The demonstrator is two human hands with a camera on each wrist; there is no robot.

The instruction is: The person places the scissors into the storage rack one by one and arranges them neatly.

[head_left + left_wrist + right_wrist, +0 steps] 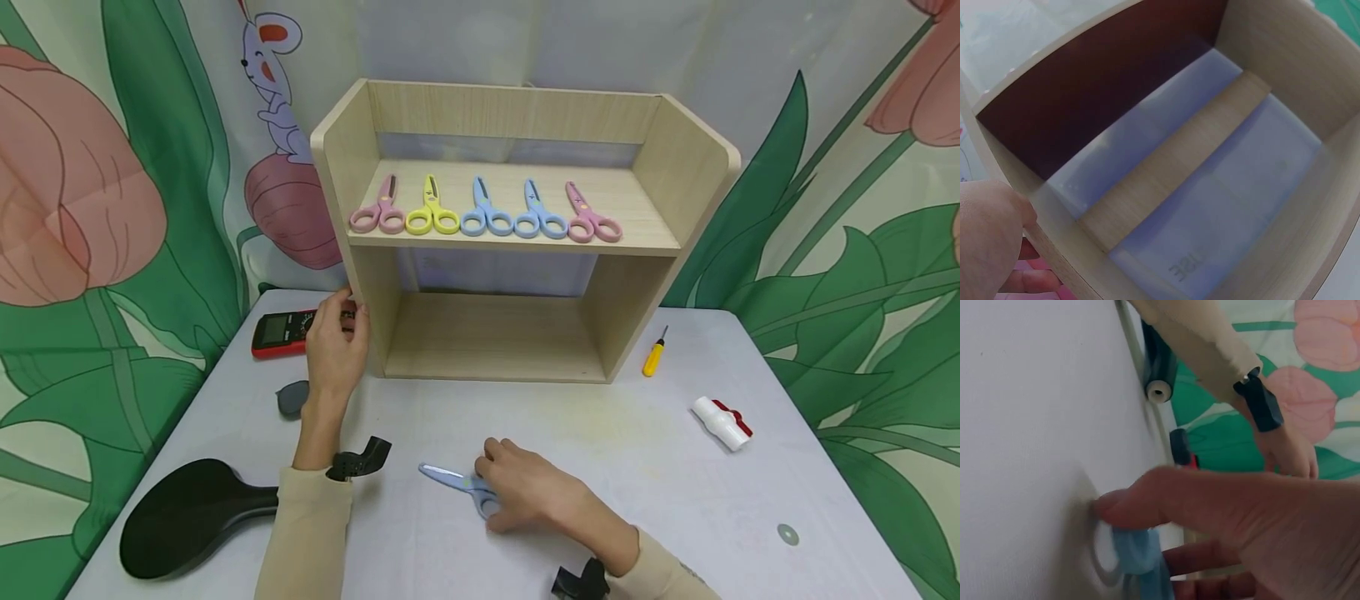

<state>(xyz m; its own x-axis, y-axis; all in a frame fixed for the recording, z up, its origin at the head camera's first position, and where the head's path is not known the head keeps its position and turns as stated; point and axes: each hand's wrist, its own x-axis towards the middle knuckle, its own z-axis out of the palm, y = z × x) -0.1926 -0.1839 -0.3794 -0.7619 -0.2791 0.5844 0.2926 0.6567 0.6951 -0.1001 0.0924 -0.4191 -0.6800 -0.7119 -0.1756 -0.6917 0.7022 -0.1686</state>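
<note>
Near the front of the table my right hand (528,487) pinches the handles of light-blue scissors (451,477), whose blades point left, low over the tabletop. The right wrist view shows a blue handle loop (1138,550) just below the thumb, beside the fingers. At the left wall of a two-tier wooden shelf (498,339), my left hand (336,342) grips its front edge, fingers on the outer side. Along the upper tier lie pink scissors (378,212), yellow scissors (432,208), two blue scissors (483,214) and more pink scissors (591,218), blades to the back.
Left of the shelf lie a red multimeter (281,332) and a dark grey round object (292,399). A black paddle-shaped object (187,521) is at front left. On the right are a yellow screwdriver (654,358), a white-and-red cylindrical object (722,422) and a small grey disc (788,534).
</note>
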